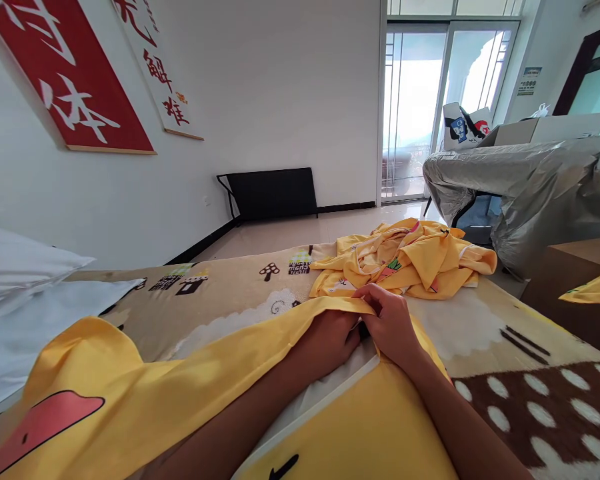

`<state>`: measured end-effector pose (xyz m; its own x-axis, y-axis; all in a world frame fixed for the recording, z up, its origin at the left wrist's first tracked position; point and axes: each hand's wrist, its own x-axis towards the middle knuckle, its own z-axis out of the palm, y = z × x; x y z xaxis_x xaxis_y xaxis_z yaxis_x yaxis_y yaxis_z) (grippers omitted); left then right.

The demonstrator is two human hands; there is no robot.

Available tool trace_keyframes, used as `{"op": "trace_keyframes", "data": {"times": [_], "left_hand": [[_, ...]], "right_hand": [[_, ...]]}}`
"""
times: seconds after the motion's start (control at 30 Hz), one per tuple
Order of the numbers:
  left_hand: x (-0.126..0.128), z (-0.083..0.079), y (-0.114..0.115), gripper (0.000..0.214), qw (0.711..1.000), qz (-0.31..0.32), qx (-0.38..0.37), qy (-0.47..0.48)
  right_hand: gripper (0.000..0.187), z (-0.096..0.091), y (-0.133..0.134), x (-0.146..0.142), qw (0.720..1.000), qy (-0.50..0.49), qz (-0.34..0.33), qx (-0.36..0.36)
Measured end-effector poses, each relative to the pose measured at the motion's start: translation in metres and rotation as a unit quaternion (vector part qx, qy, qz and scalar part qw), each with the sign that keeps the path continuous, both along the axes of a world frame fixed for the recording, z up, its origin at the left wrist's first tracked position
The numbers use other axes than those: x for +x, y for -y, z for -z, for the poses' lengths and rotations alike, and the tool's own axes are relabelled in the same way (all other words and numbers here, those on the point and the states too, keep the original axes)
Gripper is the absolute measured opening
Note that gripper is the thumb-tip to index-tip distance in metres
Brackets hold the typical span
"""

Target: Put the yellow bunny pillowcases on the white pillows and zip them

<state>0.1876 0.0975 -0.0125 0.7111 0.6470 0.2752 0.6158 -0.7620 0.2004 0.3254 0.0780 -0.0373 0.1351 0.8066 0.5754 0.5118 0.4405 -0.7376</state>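
Near the middle of my view, the right hand [390, 323] pinches the edge of the yellow cloth [180, 380], which stretches across the near side. The left hand [333, 333] curls inside its opening; the fingertips are partly hidden, so I cannot tell what they grip. I would want a firm right pinch and no twist in the white layer [330, 380]. Beyond, on the patterned blanket [230, 307], lies a yellow heap [430, 260].

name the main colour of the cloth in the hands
The cloth is mainly yellow, clearest in the head view.
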Motion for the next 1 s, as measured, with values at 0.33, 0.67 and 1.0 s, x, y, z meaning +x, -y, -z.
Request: {"op": "trace_keyframes", "data": {"times": [0.33,0.67,1.0], "left_hand": [[0.0005,-0.0004,0.0003,0.023,1.000,-0.002,0.002,0.001],[0.0006,0.0045,-0.0023,0.021,1.000,0.001,0.011,0.005],[0.0026,0.0025,-0.0021,0.028,1.000,0.004,0.018,-0.005]], "right_hand": [[0.020,0.0007,-0.0011,0.0005,1.000,-0.001,-0.002,-0.001],[0.019,0.0003,-0.0006,0.0006,1.000,-0.014,-0.006,-0.005],[0.016,0.0016,-0.0020,0.0012,1.000,-0.009,-0.010,-0.002]]}}
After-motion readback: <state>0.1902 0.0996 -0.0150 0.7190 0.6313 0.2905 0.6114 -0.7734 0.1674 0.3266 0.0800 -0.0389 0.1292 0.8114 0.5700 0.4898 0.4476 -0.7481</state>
